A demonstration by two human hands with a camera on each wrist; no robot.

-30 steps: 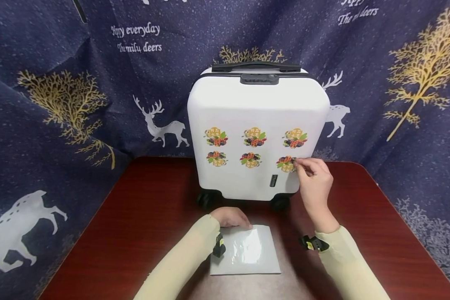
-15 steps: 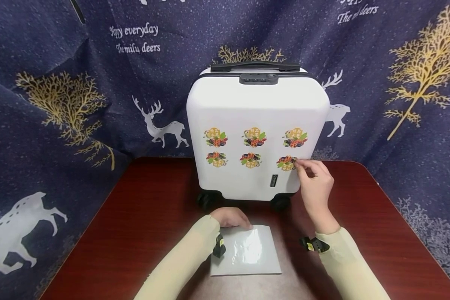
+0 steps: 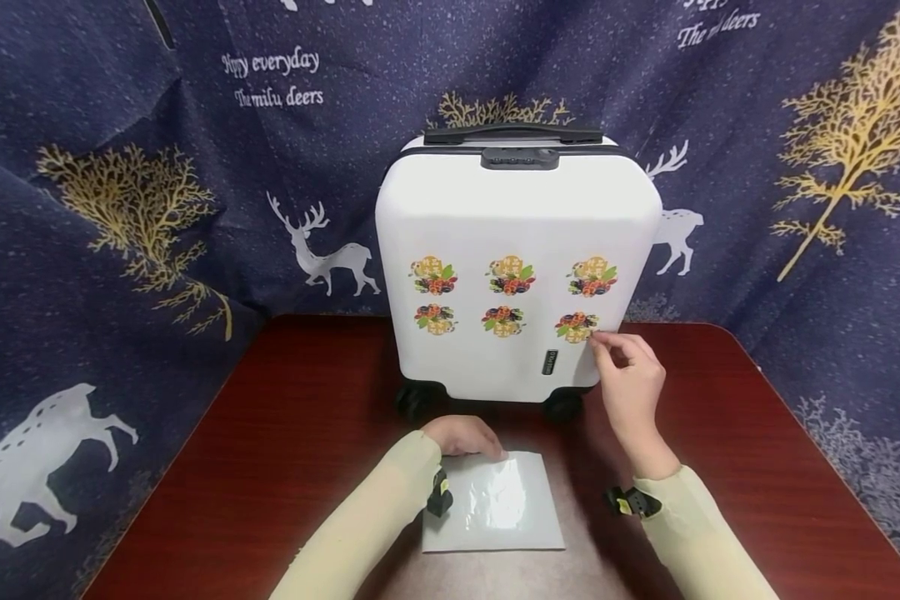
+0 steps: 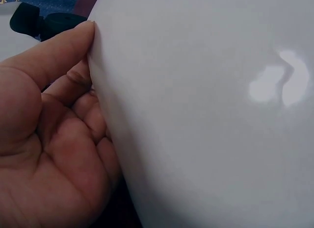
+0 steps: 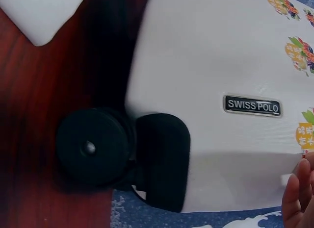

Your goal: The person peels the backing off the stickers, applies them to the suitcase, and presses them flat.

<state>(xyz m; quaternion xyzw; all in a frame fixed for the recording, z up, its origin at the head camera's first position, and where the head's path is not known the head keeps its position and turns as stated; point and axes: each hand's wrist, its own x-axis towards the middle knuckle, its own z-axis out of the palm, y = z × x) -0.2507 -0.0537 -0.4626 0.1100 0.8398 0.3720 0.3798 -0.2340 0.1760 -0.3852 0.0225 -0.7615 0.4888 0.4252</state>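
Observation:
A white suitcase (image 3: 472, 358) stands upright on the table with several fruit stickers on its front in two rows. At the lower right sticker (image 3: 576, 325), the thumb and index finger of my right hand (image 3: 633, 379) come together at its lower right edge. In the right wrist view this hand (image 5: 301, 193) sits at the frame's edge, beside a small white bit (image 5: 286, 179), with the fingers partly cut off. My left hand (image 3: 461, 435) pinches the far left edge of a glossy white sheet (image 3: 506, 521). In the left wrist view the thumb (image 4: 64, 49) lies along that edge, with the other fingers curled beneath.
The dark red table (image 3: 300, 408) carries everything. Black suitcase wheels (image 5: 91, 144) rest on it, and a small SWISS POLO plate (image 5: 252, 105) sits low on the case. A blue patterned cloth (image 3: 330, 158) hangs behind the table.
My right hand has slid a little down along the right edge of the lower right sticker, so more of that sticker shows. My left hand and the sheet have stayed in place.

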